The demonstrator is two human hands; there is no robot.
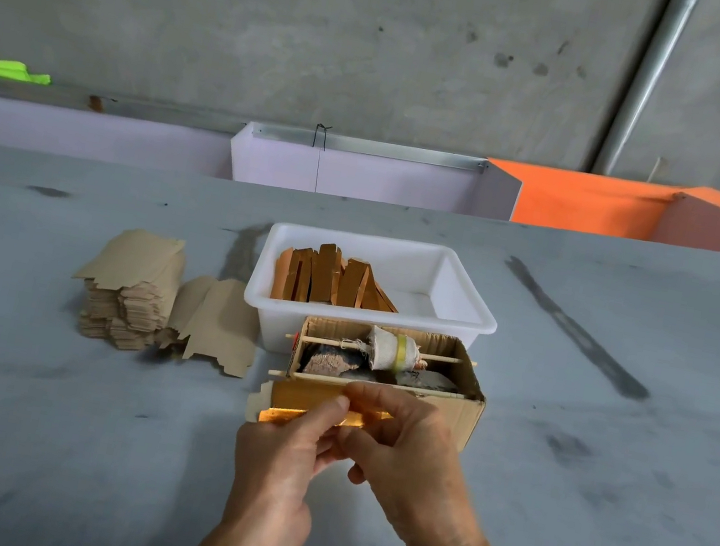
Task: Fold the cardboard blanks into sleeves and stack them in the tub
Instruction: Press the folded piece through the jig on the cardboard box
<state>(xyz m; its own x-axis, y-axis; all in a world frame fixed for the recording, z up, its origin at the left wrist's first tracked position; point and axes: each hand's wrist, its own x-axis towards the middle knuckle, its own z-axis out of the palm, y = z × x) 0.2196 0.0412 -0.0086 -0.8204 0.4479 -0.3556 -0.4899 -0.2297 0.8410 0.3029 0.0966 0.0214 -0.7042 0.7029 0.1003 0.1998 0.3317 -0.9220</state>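
The left hand and the right hand both pinched one gold-faced cardboard blank, thumbs on top and fingers curled beneath, holding it just above the table. The blank was partly folded, its notched end jutting out past the left hand. To fold it well, the person would likely need to press each crease flat along its full length and keep the edges square before closing the sleeve.

Just beyond the hands stood an open brown box with a wrapped spool on a stick. Behind it sat the white tub, holding finished sleeves leaning upright. Beyond and left of the left hand lay the stack of flat blanks.
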